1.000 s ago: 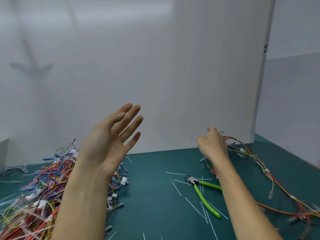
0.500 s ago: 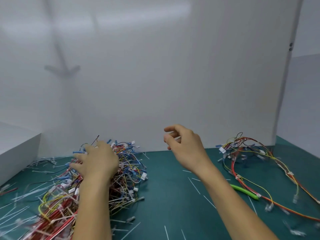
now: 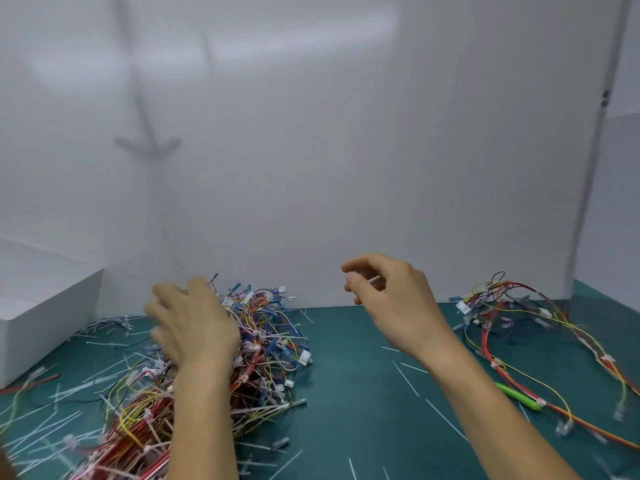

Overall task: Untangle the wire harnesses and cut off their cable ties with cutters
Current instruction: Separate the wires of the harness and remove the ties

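Looking down from the head cam, both hands are seen low in the frame over a green mat.

The left hand is shown from the back at lower left of centre, laid over the top of a big tangled pile of wire harnesses. Its fingers look splayed, but they're smeared by motion blur, so whether any wire is actually gripped can't be told tbh.

The right hand is held up in the air right of centre, well apart from the pile and touching nothing on the mat. Its fingers are curled loosely toward the thumb. Something small and pale is glimpsed between them, though what it is, or whether it's pinched at all, can't be made out.

A second, looser harness is spread out at the right edge of the frame. The cutters are found at lower right, with only a green handle showing just beside the right forearm, next to the loose harness's red wire.

White cut ties are scattered all over the mat, thickest at lower left. A white box is parked at the left edge, and a white wall fills the upper frame.
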{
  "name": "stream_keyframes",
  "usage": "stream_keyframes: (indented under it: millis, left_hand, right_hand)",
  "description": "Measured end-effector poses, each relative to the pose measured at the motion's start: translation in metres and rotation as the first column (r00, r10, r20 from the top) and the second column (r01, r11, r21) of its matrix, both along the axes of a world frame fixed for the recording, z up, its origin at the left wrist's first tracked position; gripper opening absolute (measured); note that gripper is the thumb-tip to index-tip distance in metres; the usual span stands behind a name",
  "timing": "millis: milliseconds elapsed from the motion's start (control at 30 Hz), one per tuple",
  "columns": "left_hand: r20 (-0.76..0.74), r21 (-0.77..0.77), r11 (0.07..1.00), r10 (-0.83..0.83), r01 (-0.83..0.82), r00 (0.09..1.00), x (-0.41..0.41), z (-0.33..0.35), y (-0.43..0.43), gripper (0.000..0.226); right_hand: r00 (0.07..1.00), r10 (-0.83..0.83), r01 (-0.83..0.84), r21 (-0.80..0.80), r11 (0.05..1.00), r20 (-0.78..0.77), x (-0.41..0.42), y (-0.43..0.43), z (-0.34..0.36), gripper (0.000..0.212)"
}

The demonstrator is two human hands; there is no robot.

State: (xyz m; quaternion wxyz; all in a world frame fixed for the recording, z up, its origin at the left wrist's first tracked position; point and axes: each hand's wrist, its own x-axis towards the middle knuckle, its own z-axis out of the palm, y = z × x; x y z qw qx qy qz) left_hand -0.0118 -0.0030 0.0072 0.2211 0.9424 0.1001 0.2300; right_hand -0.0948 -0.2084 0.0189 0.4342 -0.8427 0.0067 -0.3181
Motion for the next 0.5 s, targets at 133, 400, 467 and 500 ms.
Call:
stream_keyframes:
  millis: [133,400,467,500]
  left_hand:
    - [-0.178,0.252,0.957,-0.102,0.145,0.979,-0.003,0.006,-0.016,0.028]
    - [-0.438,0.368,0.890,-0.088,0.268,0.895,0.003,-0.014,-0.032,0.054]
    - [-0.487,0.383,0.876,-0.079,0.294,0.870,0.004,-0.015,-0.029,0.076]
    - [-0.505,0.376,0.876,-0.079,0.301,0.860,0.004,-0.015,-0.029,0.081]
  right_hand:
    - [1.000,0.019,-0.019,-0.021,1.000,-0.005,-0.003,0.003,0.002,0.014]
    - [0.999,0.048,-0.048,-0.057,0.997,-0.002,-0.010,0.005,0.006,0.014]
    - [0.999,0.047,-0.047,-0.054,0.997,-0.002,-0.012,0.005,0.008,0.015]
    - [0.999,0.044,-0.044,-0.055,0.998,0.000,-0.013,0.004,0.009,0.015]
